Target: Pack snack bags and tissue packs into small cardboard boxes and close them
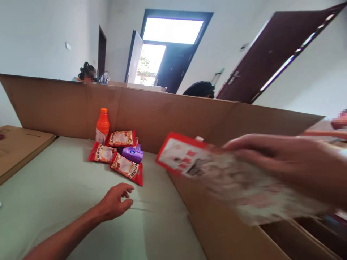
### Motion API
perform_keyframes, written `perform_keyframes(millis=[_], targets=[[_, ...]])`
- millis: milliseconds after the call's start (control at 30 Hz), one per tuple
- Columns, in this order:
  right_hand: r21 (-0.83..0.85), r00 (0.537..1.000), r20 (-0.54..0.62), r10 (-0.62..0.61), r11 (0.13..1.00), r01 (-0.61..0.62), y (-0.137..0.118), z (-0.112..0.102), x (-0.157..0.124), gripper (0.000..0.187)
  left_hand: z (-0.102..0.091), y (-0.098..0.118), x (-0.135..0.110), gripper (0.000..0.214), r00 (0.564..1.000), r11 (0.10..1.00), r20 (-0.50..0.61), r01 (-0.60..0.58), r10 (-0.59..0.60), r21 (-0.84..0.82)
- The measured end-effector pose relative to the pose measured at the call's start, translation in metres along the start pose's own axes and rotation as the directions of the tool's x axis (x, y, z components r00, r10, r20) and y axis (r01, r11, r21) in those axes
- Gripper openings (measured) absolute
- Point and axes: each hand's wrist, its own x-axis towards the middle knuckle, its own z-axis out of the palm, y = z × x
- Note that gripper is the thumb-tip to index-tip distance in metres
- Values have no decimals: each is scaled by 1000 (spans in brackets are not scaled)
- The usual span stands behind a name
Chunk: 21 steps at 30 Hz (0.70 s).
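Note:
My right hand (284,162), large and blurred at the right, grips a see-through plastic bag (238,184) with pale contents and a red-and-white label. I cannot make out what is inside. The bag is raised, tilted, over the cardboard edge on the right. Low over the pale green surface, my left hand (118,202) is empty, thumb and fingers apart and slightly bent. Just beyond it lie red snack packets: the nearest packet (127,168), a left packet (103,153) and a back packet (121,138). Among them is a purple package (132,153). An orange bottle (102,126) stands upright behind them.
A cardboard wall (154,112) runs along the back, and another panel (200,202) borders the right side. A flat cardboard box (24,148) lies at the left. Two people's heads (199,89) show beyond the wall. Cardboard compartments (290,234) are at lower right.

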Motion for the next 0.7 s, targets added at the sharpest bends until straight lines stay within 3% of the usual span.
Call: perform_keyframes(millis=[100, 233, 333, 467, 567, 633, 700], targets=[[106, 962, 237, -135, 988, 113, -62, 69, 42, 21, -22, -32, -17, 55, 993, 995, -76, 89, -92, -41], [-58, 891, 256, -376, 914, 402, -136, 153, 88, 26, -59, -78, -32, 67, 935, 976, -283, 217, -216, -27], [-111, 776, 377, -506, 807, 580, -168, 211, 100, 24, -84, -105, -37, 72, 882, 959, -406, 281, -239, 45], [24, 580, 579, -573, 723, 691, -176, 276, 76, 13, -93, -127, -31, 77, 901, 930, -384, 300, -203, 213], [43, 537, 645, -544, 727, 685, -163, 288, 54, 12, -88, -138, -20, 75, 933, 893, -298, 300, -201, 337], [35, 550, 659, -514, 750, 660, -150, 273, 44, 14, -86, -140, -14, 72, 947, 865, -245, 294, -207, 407], [19, 574, 667, -475, 781, 624, -135, 242, 37, 15, -86, -137, -10, 67, 957, 837, -209, 281, -203, 470]])
